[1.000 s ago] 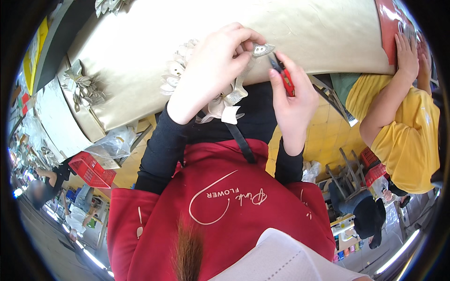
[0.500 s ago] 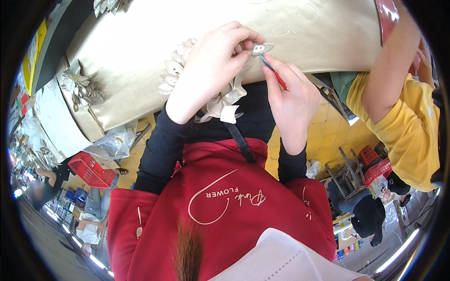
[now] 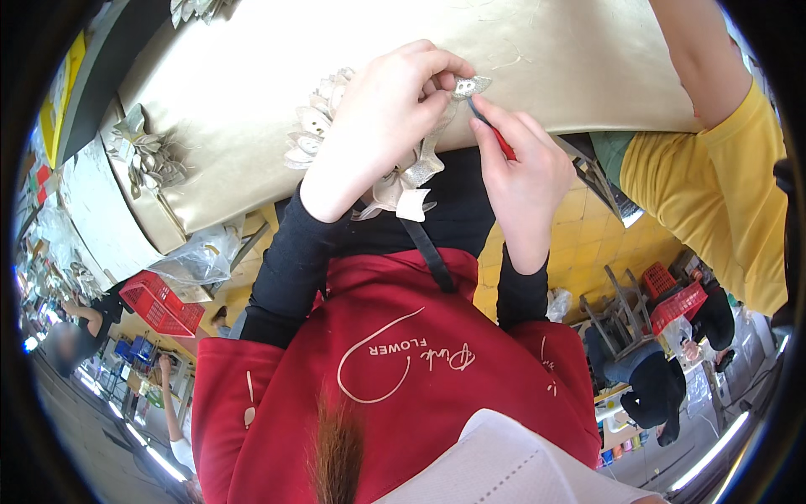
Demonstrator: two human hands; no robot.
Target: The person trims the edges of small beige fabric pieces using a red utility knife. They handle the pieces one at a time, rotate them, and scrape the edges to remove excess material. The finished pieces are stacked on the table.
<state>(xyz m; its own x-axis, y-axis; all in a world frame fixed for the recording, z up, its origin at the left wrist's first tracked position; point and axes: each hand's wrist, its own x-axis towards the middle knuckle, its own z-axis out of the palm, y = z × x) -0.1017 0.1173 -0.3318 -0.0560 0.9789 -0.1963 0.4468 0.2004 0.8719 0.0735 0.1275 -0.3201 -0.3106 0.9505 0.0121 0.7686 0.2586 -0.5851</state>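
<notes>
My left hand (image 3: 388, 109) is closed, pinching a small pale silvery leaf-shaped piece (image 3: 475, 85) with holes in it. The rest of the piece hangs as a strip of pale leaf and petal shapes (image 3: 413, 176) below that hand, down to my lap. A slim tool (image 3: 504, 144) with a red handle and a dark bluish front end is in my right hand (image 3: 527, 172), whose fingers are closed round it. Its tip points up at the lower edge of the leaf piece; whether they touch I cannot tell. More pale petal pieces (image 3: 309, 134) lie on the table, partly behind my left wrist.
The table has a shiny beige cover (image 3: 243, 168), with a cluster of silvery leaves (image 3: 147, 155) on its left and loose threads (image 3: 514, 60). At the right, a co-worker in a yellow top (image 3: 697, 176) reaches over the table. A red basket (image 3: 164, 302) stands at the left.
My two hands have hardly moved, and the tool stays close to the leaf piece. At the right, the co-worker's arm has shifted and the red shiny thing beside it is out of sight.
</notes>
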